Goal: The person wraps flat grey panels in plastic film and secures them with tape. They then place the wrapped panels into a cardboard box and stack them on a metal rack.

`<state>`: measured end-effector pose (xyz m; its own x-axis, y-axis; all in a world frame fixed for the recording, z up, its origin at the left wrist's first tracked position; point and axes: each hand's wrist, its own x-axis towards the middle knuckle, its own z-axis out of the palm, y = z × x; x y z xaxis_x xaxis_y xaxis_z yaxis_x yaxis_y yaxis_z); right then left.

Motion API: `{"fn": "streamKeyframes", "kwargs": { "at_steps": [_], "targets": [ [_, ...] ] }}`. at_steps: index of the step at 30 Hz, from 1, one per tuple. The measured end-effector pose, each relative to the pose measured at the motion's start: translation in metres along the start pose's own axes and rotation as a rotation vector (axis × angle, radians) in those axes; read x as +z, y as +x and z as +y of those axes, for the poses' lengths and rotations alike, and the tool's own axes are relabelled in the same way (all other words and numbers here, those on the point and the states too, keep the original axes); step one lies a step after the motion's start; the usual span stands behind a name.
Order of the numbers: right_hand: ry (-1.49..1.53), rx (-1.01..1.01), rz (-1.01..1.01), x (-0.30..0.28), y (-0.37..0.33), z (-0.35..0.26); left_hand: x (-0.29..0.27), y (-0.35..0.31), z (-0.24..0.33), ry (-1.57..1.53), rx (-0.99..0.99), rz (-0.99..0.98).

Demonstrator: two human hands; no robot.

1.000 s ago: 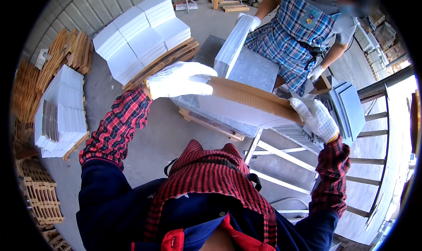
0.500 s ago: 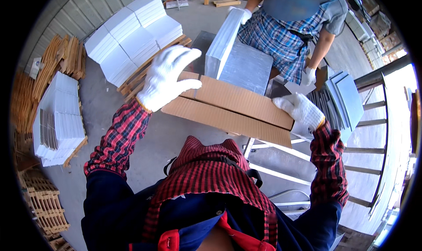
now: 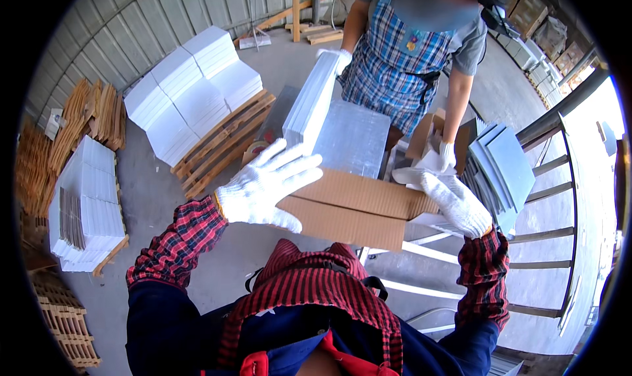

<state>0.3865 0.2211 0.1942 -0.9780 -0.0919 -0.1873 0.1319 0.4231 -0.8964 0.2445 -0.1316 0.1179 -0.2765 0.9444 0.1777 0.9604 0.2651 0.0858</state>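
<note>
A long brown cardboard carton [image 3: 355,215] lies in front of me, its two top flaps folded down with a seam between them. My left hand [image 3: 266,185], in a white knitted glove, is over the carton's left end with fingers and thumb spread. My right hand [image 3: 457,205], gloved alike, is beside the carton's right end, fingers stretched out; whether it touches the cardboard I cannot tell. Just beyond it is a white sheet [image 3: 411,175], next to a co-worker's gloved hand [image 3: 446,155]. The co-worker's other gloved hand [image 3: 337,59] rests on an upright stack of white panels [image 3: 313,103].
The panels stand on a grey metal tabletop [image 3: 352,139]. An open carton [image 3: 421,138] is near the co-worker. Grey panels [image 3: 503,162] lean at the right beside a metal rack [image 3: 543,231]. White stacks [image 3: 191,93] and wooden pallets [image 3: 220,146] are at the left.
My left hand has moved nearer and to the right, spreading its fingers. My right hand has come off the carton's far corner. The view has shifted; the co-worker's hand has reached in toward the white sheet.
</note>
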Motion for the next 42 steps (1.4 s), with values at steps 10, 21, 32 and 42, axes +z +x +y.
{"fn": "streamKeyframes", "kwargs": {
  "at_steps": [10,21,32,42],
  "targets": [
    [-0.855,-0.556,0.036,-0.01,-0.002,0.022,-0.006,0.013,0.0,0.021,-0.039,-0.003],
    [-0.86,-0.476,0.262,0.038,-0.006,0.081,0.005,0.01,0.031,-0.049,-0.297,0.065],
    [-0.321,-0.463,0.214,0.011,0.0,0.075,0.02,0.0,0.046,-0.028,-0.464,0.29],
    [-0.325,-0.139,0.421,-0.011,0.009,0.045,0.047,0.019,0.103,-0.294,-0.579,0.676]
  ]
}}
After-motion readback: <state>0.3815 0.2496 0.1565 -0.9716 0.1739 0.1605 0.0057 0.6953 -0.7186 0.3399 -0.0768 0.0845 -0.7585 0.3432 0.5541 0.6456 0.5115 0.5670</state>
